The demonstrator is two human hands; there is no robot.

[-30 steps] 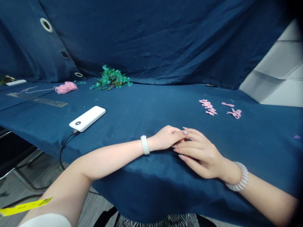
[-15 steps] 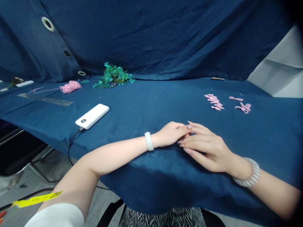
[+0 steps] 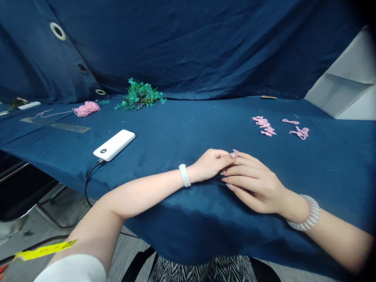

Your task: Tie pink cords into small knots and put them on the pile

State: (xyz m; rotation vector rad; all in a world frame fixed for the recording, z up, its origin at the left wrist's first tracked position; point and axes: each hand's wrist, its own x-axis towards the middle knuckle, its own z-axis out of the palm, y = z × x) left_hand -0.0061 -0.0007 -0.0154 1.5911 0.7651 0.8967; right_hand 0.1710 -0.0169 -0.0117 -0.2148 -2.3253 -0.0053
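While the table (image 3: 188, 133) spreads before me, my right hand (image 3: 261, 184), loosely curved, meets my narrowly pinched left hand (image 3: 212, 164) tip to tip, holding anything or not I cannot tell, with flowers (image 3: 141, 95) at their ten o'clock, a power bank (image 3: 115, 145) at nine and pink cords (image 3: 264, 124) between one and two.
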